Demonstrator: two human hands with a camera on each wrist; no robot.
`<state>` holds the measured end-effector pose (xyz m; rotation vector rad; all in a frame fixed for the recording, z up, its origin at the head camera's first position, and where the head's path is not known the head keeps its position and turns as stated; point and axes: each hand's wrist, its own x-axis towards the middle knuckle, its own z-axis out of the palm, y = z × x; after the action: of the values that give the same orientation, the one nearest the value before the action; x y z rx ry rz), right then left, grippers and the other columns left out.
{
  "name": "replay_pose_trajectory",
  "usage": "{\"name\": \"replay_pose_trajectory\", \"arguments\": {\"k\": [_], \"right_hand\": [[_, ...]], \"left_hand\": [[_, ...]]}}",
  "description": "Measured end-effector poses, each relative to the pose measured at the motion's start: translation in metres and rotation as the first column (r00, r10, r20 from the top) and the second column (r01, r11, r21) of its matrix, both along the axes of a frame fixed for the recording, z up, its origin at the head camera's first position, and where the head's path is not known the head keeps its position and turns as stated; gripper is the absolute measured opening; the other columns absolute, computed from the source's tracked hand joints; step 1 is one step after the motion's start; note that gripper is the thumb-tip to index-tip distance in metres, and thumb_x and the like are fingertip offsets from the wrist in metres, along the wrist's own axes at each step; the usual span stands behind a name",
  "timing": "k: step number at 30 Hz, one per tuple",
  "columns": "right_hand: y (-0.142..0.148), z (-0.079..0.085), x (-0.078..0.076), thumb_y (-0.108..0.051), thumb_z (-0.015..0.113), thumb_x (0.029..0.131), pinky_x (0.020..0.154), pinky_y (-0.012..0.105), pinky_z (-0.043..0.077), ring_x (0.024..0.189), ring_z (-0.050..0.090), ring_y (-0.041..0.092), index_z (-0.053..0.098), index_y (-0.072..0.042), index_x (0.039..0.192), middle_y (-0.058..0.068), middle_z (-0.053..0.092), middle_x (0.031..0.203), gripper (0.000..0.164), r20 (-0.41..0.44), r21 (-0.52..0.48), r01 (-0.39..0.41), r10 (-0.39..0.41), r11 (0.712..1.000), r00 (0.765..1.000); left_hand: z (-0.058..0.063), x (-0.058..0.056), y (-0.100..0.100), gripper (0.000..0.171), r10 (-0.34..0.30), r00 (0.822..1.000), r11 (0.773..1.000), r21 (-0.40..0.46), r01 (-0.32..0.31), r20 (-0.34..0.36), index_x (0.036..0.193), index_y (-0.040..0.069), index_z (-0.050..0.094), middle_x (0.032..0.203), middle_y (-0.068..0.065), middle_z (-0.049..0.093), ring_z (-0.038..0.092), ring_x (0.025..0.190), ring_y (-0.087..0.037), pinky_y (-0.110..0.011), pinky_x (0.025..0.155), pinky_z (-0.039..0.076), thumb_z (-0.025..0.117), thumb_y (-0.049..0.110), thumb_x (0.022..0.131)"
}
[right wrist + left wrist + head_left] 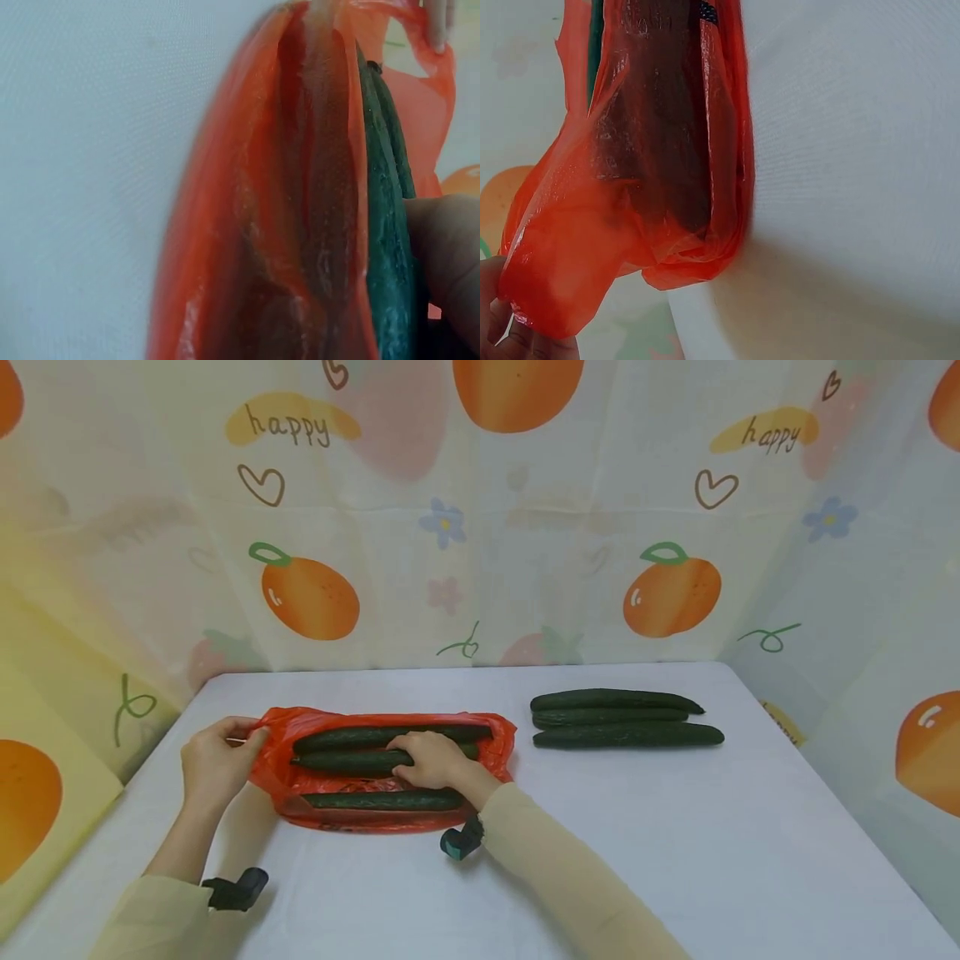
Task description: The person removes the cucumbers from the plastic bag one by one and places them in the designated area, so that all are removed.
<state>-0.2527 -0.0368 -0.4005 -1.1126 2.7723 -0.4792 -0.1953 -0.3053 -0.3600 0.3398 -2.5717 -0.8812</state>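
A red plastic bag (292,810) lies spread on the table with its mouth facing up. Inside are three cucumbers: one at the back (337,739), one in the middle (341,763) and one along the front (382,800). My left hand (217,760) pinches the bag's left end; in the left wrist view its fingers (517,341) show at the raised red plastic. With my right hand (435,762) I grip the middle cucumber near its right part. The right wrist view has the thumb (450,255) against a dark green cucumber (386,225).
Three more cucumbers (626,735) lie side by side at the table's back right. A white cloth covers the table (675,843). Behind it hangs a curtain (540,527) printed with oranges and hearts. Dark wrist cameras (238,890) sit on both wrists.
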Motion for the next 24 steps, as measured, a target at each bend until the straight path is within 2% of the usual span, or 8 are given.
{"name": "replay_pose_trajectory", "arguments": {"k": [3, 7, 13, 24], "right_hand": [[0.003, 0.0, 0.0, -0.028, 0.057, 0.09, 0.095, 0.027, 0.042, 0.109, 0.055, 0.011, 0.056, -0.015, 0.125, -0.003, 0.06, 0.12, 0.038, 0.019, -0.041, 0.005, -0.004, 0.999, 1.0], [0.006, 0.004, 0.001, -0.027, 0.058, 0.09, 0.095, 0.027, 0.043, 0.106, 0.055, 0.01, 0.054, -0.014, 0.126, -0.002, 0.06, 0.12, 0.039, 0.036, -0.116, 0.02, -0.016, 0.993, 0.999], [0.009, 0.013, 0.002, -0.026, 0.058, 0.09, 0.096, 0.026, 0.041, 0.105, 0.054, 0.01, 0.052, -0.013, 0.128, -0.002, 0.059, 0.12, 0.04, -0.012, -0.206, 0.002, -0.005, 0.979, 1.0], [0.015, 0.03, 0.011, -0.026, 0.059, 0.089, 0.094, 0.025, 0.042, 0.103, 0.053, 0.009, 0.053, -0.016, 0.127, -0.005, 0.059, 0.119, 0.039, -0.036, -0.244, -0.043, 0.035, 0.969, 0.999]], "left_hand": [[-0.001, 0.0, 0.001, 0.027, -0.003, 1.0, 1.0, 0.007, 0.003, 0.004, 0.1, 0.002, 0.068, 0.09, -0.02, 0.067, 0.05, 0.063, -0.002, -0.015, 0.049, 0.042, 0.058, 0.023, 0.087], [-0.001, 0.001, 0.001, 0.026, -0.007, 1.0, 1.0, 0.002, 0.007, 0.001, 0.099, 0.001, 0.067, 0.09, -0.021, 0.067, 0.056, 0.068, -0.014, -0.015, 0.048, 0.042, 0.058, 0.022, 0.088], [0.002, 0.002, 0.003, 0.027, -0.012, 1.0, 1.0, 0.007, 0.012, 0.005, 0.101, 0.0, 0.066, 0.092, -0.022, 0.066, 0.06, 0.077, -0.029, -0.015, 0.048, 0.042, 0.057, 0.021, 0.088], [0.0, -0.001, 0.002, 0.025, -0.013, 1.0, 1.0, 0.007, 0.013, 0.001, 0.101, 0.0, 0.066, 0.092, -0.022, 0.066, 0.061, 0.079, -0.031, -0.017, 0.047, 0.042, 0.057, 0.019, 0.087]]}}
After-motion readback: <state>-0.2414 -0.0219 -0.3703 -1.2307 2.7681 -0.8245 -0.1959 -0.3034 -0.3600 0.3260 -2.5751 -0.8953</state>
